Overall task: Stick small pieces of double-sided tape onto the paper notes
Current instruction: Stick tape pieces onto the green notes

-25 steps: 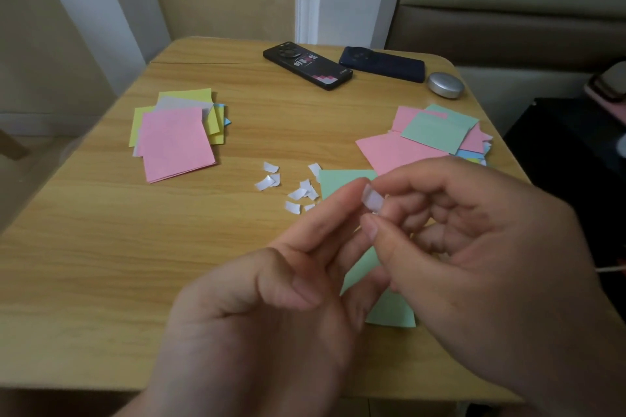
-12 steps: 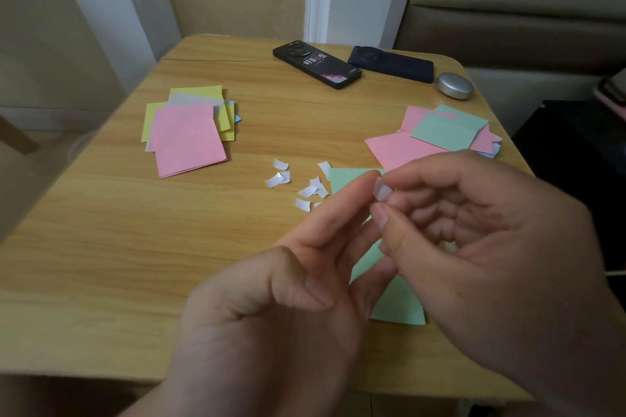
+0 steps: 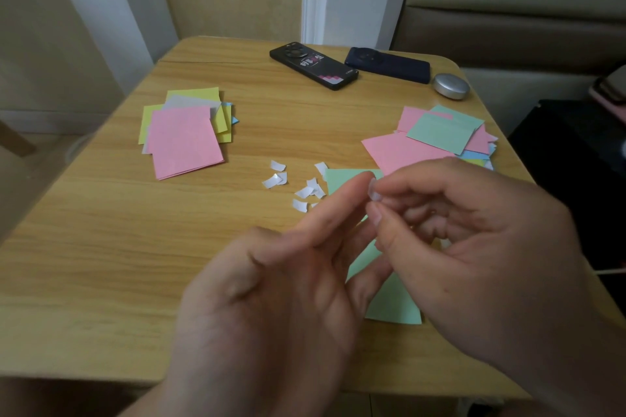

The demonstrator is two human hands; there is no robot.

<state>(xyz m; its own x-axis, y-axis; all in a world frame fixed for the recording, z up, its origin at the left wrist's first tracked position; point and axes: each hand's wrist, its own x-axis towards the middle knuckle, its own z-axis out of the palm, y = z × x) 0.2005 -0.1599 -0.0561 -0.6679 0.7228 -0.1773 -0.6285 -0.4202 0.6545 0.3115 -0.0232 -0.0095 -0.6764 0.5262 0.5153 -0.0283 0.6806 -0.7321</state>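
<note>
**Left hand eases off the tape**

Above the green note, the right hand pinches a small white tape piece between thumb and forefinger, its other fingers curled under. The left hand, which shared the pinch a moment ago, is now blurred, its fingers looser and straighter. I cannot tell whether its forefinger tip touches the tape. This looks like the backing coming off, so the piece seems nearly ready to go down on the green note. White scraps lie just left of that note, a pink-topped pile farther left, and a mixed pile beyond its far right corner.
</note>
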